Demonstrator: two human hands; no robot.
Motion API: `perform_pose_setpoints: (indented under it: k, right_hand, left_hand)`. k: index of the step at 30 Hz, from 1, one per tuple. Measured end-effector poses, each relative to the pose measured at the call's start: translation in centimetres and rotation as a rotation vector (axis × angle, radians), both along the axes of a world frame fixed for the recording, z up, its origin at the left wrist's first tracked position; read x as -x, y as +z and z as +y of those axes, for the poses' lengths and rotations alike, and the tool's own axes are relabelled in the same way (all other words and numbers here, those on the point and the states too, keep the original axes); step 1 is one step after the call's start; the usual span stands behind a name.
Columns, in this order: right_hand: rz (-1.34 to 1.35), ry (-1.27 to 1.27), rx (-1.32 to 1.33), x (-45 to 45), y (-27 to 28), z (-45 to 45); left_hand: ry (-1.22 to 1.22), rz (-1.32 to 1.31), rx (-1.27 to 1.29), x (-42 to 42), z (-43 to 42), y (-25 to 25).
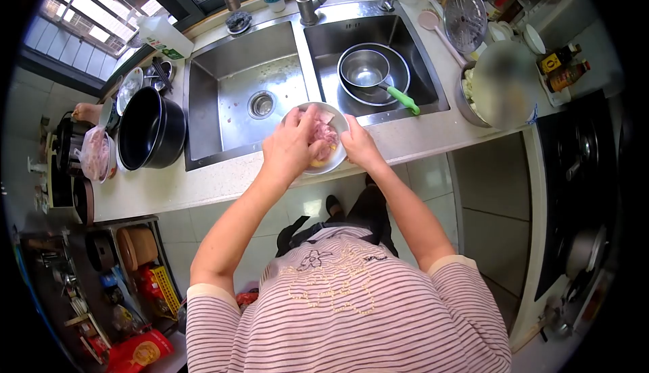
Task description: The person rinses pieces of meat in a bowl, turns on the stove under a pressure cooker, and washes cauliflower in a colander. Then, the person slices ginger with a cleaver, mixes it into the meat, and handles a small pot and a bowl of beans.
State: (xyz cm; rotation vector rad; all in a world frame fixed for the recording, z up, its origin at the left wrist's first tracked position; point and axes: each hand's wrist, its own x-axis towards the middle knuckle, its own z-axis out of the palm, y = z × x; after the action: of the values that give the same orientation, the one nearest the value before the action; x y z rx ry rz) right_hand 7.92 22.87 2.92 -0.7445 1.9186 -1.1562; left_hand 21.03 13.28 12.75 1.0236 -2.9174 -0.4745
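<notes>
A small white bowl (327,167) of pink raw meat (326,131) is held over the counter's front edge, by the sinks. My right hand (360,144) grips its right rim, thumb on top. My left hand (291,142) reaches over from the left, its fingers and thumb curled into the bowl around part of the meat. Something yellowish shows near the bottom of the bowl. The left fingertips are partly hidden among the meat.
Behind the bowl lies a double sink (312,68); its right basin holds a pan and a green-handled strainer (365,68). A black pot (152,129) stands left. To the right are a metal pot (466,99) and a stove (574,163).
</notes>
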Motion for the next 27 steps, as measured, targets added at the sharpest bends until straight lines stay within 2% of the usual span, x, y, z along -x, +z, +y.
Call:
perform_pose_setpoints:
  k: [2,5,8,11,14,17,20,21,24,27]
  right_hand:
    - [0.01,0.001,-0.005,0.0,0.0,0.0]
    - [0.08,-0.002,0.015,0.0,-1.0,-0.3]
    - [0.12,-0.012,-0.004,-0.2,-0.3,-0.2]
    - [0.092,-0.008,-0.016,-0.2,0.6,0.0]
    - [0.126,-0.02,0.013,-0.3,0.2,0.0]
    - [0.143,-0.002,-0.002,-0.3,0.5,0.2]
    - [0.111,0.014,0.017,0.0,-0.6,0.0]
    - [0.116,0.009,0.018,-0.1,-0.7,0.0]
    - [0.133,-0.006,0.016,-0.3,-0.5,-0.1]
    - [0.144,-0.01,0.008,-0.3,-0.1,0.0]
  left_hand:
    - [-0.11,-0.047,0.108,-0.3,-0.3,0.1]
    - [-0.433,-0.059,0.201,-1.2,-1.8,-2.0]
    - [-0.46,0.053,0.268,-0.5,-2.0,-4.3]
    - [-0.316,0.054,0.177,0.7,-1.1,-5.1]
    - [-0.222,0.134,0.221,1.0,-1.6,-6.2]
    - [-0.052,0.087,0.012,1.0,-3.6,-5.3]
    - [0.06,0.078,-0.117,1.1,-3.4,-1.6]
    - [0.172,0.054,-0.303,1.2,-3.4,-0.2]
    - [0.004,0.115,-0.235,0.6,-3.2,-1.0]
    - [-0.25,0.137,0.189,1.0,-0.5,-2.5]
